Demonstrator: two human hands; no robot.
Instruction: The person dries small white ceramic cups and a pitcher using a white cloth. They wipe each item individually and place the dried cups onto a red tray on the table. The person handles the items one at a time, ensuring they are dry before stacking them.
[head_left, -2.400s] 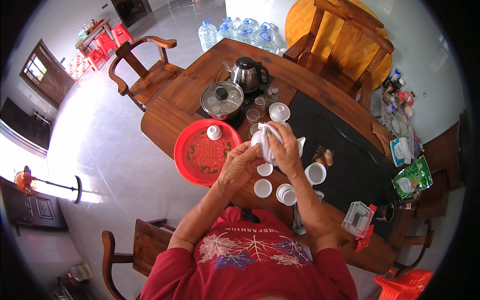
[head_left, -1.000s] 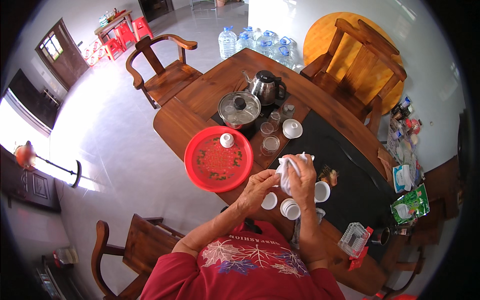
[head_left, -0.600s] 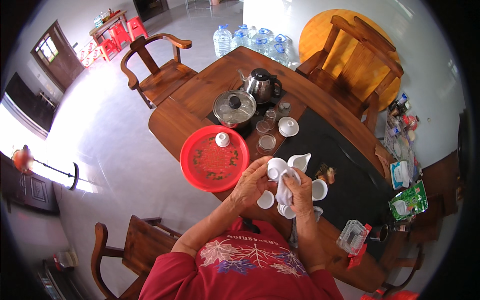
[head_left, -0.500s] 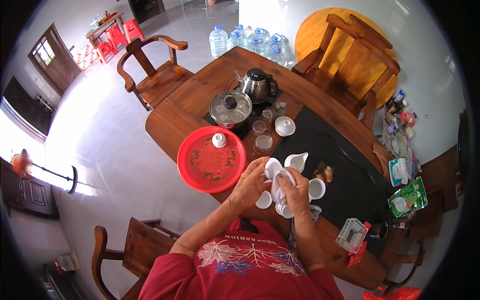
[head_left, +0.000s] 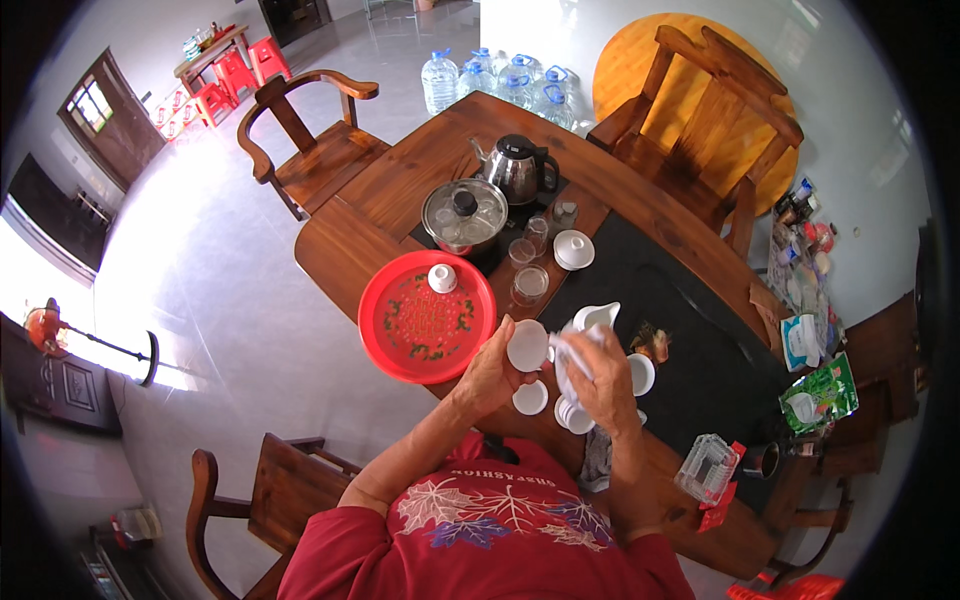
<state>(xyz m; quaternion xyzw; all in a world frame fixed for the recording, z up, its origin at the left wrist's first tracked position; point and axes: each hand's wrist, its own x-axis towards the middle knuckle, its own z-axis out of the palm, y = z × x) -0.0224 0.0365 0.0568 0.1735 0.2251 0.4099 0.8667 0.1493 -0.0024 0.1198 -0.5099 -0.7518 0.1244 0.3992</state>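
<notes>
My left hand (head_left: 489,376) grips a small white cup (head_left: 527,346) by its side, tilted toward me. Just right of it, my right hand (head_left: 603,372) is closed on a bunched white cloth (head_left: 573,362), now a little apart from the cup. Below the hands sit a white saucer-like cup (head_left: 530,398) and a few stacked white cups (head_left: 573,416). Beyond my right hand stand a white pitcher (head_left: 598,315) with a spout and a larger white cup (head_left: 642,374). One white cup (head_left: 442,279) rests upside down on a round red tray (head_left: 372,352) to the left.
Behind are a lidded glass-topped pot (head_left: 440,228), a steel kettle (head_left: 515,172), clear glasses (head_left: 530,284) and a white lidded bowl (head_left: 574,250). A black tea tray (head_left: 700,370) covers the table's right part. At the right lie a clear plastic box (head_left: 706,470) and green packet (head_left: 820,394).
The cloth in my right hand has come off the cup and moved right. My left hand now shows the cup turned with its round face visible.
</notes>
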